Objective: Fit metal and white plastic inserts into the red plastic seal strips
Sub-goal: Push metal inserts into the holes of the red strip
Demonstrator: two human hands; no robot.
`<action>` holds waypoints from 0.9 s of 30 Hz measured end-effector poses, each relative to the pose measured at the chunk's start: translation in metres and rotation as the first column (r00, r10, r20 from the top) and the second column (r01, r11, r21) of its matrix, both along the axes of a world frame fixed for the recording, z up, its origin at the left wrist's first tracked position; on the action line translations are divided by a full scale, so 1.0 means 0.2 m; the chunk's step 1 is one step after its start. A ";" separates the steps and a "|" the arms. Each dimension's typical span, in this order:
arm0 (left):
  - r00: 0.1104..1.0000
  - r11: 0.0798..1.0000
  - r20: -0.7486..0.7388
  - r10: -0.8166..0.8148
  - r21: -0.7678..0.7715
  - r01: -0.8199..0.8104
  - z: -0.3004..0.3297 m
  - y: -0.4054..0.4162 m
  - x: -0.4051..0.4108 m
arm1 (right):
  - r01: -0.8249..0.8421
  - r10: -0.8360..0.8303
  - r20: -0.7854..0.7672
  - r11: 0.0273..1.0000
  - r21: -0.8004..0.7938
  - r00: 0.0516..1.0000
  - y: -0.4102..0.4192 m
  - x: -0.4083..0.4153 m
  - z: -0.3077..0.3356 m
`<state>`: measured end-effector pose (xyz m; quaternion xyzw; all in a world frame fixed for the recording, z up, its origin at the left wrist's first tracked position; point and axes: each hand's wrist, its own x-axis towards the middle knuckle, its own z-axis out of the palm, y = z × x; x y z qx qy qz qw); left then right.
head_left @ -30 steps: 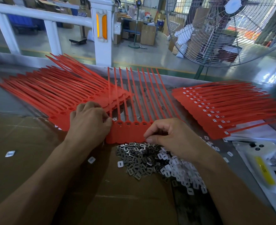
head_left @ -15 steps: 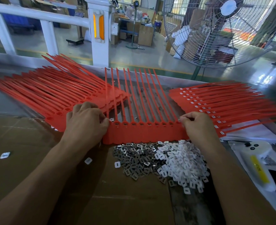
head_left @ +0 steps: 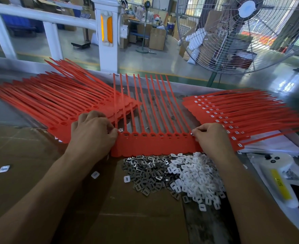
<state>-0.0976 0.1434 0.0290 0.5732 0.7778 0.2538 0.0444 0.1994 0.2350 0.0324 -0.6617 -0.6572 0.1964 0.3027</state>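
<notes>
A joined row of red seal strips [head_left: 155, 144] lies flat in front of me, tails pointing away. Metal inserts sit in most of its head pockets. My left hand [head_left: 92, 132] has its fingertips at the row's left end, next to a metal insert lying there. My right hand [head_left: 210, 136] pinches a small metal insert at the row's right end pocket. Below the row lie a heap of metal inserts [head_left: 145, 173] and a heap of white plastic inserts [head_left: 196, 176].
A stack of bare red strips [head_left: 44, 104] fans out at the left. Strips with white inserts [head_left: 242, 113] are stacked at the right. A white tool with a yellow label [head_left: 279, 175] lies at the right edge. Stray white inserts [head_left: 4, 169] lie on the brown cardboard. A large fan [head_left: 242, 32] stands behind.
My right hand left the metal heap and moved to the right end of the strip row, bringing a metal insert. My left hand stayed at the left end.
</notes>
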 end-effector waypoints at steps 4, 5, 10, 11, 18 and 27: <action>1.000 1.000 -0.003 0.000 0.000 0.000 0.00 0.00 0.00 | 0.010 -0.010 -0.003 1.000 0.006 1.000 0.01 -0.01 -0.01; 1.000 1.000 -0.004 0.001 -0.001 -0.001 0.00 0.00 0.00 | 0.016 -0.016 0.000 1.000 0.010 1.000 0.01 -0.01 -0.01; 1.000 1.000 -0.011 0.005 -0.006 -0.005 0.00 0.00 0.00 | 0.040 -0.040 0.012 0.999 0.021 0.999 0.03 -0.01 -0.02; 1.000 1.000 -0.011 0.004 -0.007 -0.004 0.00 0.00 0.00 | 0.039 -0.039 0.014 0.999 0.028 0.999 0.03 -0.01 -0.02; 1.000 1.000 -0.002 0.002 0.002 -0.002 0.00 0.00 0.00 | 0.026 -0.027 0.028 0.999 0.046 0.999 0.03 0.00 -0.03; 1.000 1.000 -0.001 0.001 -0.007 -0.001 0.01 -0.01 0.01 | -0.132 0.135 -0.025 0.987 0.087 0.991 -0.07 0.03 0.09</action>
